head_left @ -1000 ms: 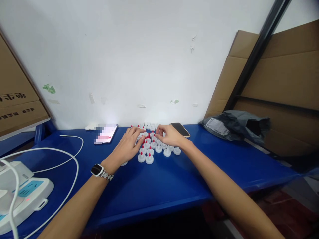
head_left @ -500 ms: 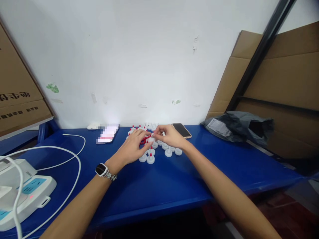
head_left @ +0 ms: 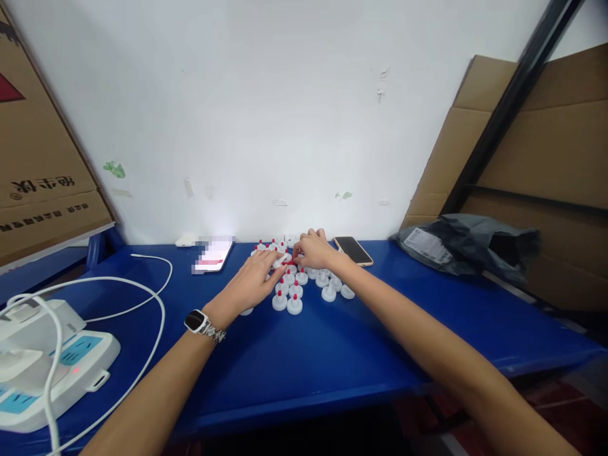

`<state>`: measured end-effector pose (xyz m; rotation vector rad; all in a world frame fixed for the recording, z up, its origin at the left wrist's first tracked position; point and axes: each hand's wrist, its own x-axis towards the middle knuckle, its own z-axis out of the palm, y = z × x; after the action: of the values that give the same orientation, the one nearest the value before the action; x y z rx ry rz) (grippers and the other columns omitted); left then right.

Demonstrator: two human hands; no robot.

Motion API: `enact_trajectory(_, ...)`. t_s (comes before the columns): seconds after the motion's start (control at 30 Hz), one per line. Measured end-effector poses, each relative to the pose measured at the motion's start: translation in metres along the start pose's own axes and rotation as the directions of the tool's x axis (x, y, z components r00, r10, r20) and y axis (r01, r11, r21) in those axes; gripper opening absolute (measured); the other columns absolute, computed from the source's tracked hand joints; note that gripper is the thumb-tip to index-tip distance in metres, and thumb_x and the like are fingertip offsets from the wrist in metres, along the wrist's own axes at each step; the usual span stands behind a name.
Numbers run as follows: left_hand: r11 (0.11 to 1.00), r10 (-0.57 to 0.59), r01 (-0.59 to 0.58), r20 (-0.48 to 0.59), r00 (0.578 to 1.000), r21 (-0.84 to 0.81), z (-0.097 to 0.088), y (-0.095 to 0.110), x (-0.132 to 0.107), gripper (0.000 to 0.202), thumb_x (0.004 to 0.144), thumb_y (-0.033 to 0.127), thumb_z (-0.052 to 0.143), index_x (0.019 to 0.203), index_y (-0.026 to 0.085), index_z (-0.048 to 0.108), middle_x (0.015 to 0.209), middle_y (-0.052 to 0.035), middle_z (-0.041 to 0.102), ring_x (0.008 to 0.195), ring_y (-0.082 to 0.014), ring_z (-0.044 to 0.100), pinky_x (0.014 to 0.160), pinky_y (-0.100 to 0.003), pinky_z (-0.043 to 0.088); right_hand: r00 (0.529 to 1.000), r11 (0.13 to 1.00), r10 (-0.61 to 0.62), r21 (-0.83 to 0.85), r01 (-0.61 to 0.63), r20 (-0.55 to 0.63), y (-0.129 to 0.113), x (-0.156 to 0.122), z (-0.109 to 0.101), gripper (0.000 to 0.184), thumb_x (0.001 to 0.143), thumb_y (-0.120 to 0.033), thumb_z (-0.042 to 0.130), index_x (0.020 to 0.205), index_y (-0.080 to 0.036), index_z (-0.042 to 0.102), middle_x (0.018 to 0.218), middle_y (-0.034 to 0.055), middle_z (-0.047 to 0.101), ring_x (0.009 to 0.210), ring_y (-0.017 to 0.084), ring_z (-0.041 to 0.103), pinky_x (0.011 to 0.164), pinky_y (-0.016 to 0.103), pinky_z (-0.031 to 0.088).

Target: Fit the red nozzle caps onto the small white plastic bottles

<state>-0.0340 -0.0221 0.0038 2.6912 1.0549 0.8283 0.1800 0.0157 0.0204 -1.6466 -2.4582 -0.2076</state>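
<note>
My left hand (head_left: 256, 277), with a watch on its wrist, is closed with a white plastic cap (head_left: 284, 259) tilted between thumb and fingers. Beside it my right hand (head_left: 314, 249) has its fingers curled down in a pinch at a small heap of red tips (head_left: 290, 261). What those fingertips hold is hidden. White round caps with red tips (head_left: 295, 305) stand in front of the hands, and more are behind my left hand. To the right lie several white caps without red tips (head_left: 329, 292), partly under my right wrist.
A phone (head_left: 354, 251) lies behind my right forearm, and a lit phone (head_left: 213, 256) is at the left. A power strip (head_left: 90, 354) with white cables (head_left: 156, 342) occupies the left side. A grey plastic bag (head_left: 468, 247) sits at the right, near cardboard (head_left: 456, 145). A wall stands behind.
My right hand has moved from the cap at my left fingers to the red tips, its fingers now pointing down. More red-tipped caps show in front. The view has shifted slightly.
</note>
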Motion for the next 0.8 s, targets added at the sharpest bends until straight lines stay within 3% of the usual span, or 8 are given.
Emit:
enact_trajectory(0.37,1.0,0.016,-0.016,0.015,1.0,-0.004,0.0,0.0,0.001,0.036,0.1,0.045,0.036,0.117,0.021,0.056,0.115,-0.0081,0.063,0.11,-0.0261,0.054,0.097,-0.045,0.044,1.0,1.0,-0.003,-0.027,0.003,0.004,-0.004,0.008,0.01,0.016,0.081,-0.03,0.065,0.083,-0.02,0.076,0.1,0.0143,0.064,0.105,0.031,0.046,0.091,0.044,0.027)
enact_trajectory(0.47,1.0,0.012,-0.012,0.009,1.0,-0.012,0.0,0.001,0.001,0.037,0.1,0.047,0.035,0.117,0.021,0.056,0.115,-0.0078,0.063,0.11,-0.0259,0.054,0.098,-0.045,0.044,0.997,0.999,0.02,0.045,-0.017,-0.071,0.0,0.004,0.011,0.017,0.083,-0.032,0.064,0.081,-0.019,0.075,0.1,0.0134,0.064,0.105,0.03,0.047,0.091,0.045,0.03)
enact_trajectory(0.57,1.0,0.005,-0.004,0.01,1.0,-0.029,0.0,0.002,0.001,0.039,0.101,0.048,0.035,0.12,0.021,0.055,0.118,-0.0081,0.062,0.113,-0.0259,0.054,0.1,-0.045,0.043,0.97,0.968,0.083,0.251,-0.024,-0.228,0.004,-0.006,0.009,0.021,0.086,-0.037,0.063,0.082,-0.019,0.07,0.102,0.0111,0.065,0.103,0.027,0.053,0.089,0.041,0.037)
enact_trajectory(0.67,0.999,0.009,-0.009,0.011,1.0,-0.043,0.0,0.003,0.001,0.04,0.101,0.048,0.034,0.122,0.021,0.054,0.122,-0.0084,0.061,0.115,-0.026,0.053,0.101,-0.045,0.042,0.949,0.8,0.175,0.6,0.018,-0.262,0.002,-0.022,0.004,0.026,0.089,-0.044,0.059,0.085,-0.018,0.062,0.089,0.0066,0.069,0.079,0.018,0.063,0.074,0.031,0.046)
enact_trajectory(0.8,0.999,0.019,-0.019,0.007,1.0,-0.033,0.001,0.005,0.001,0.04,0.1,0.048,0.034,0.12,0.02,0.055,0.119,-0.0091,0.062,0.113,-0.0264,0.054,0.099,-0.045,0.044,0.96,0.387,0.218,0.918,0.081,-0.177,-0.01,-0.038,0.002,0.034,0.084,-0.052,0.063,0.085,-0.019,0.054,0.074,0.0024,0.07,0.059,0.015,0.065,0.058,0.026,0.047)
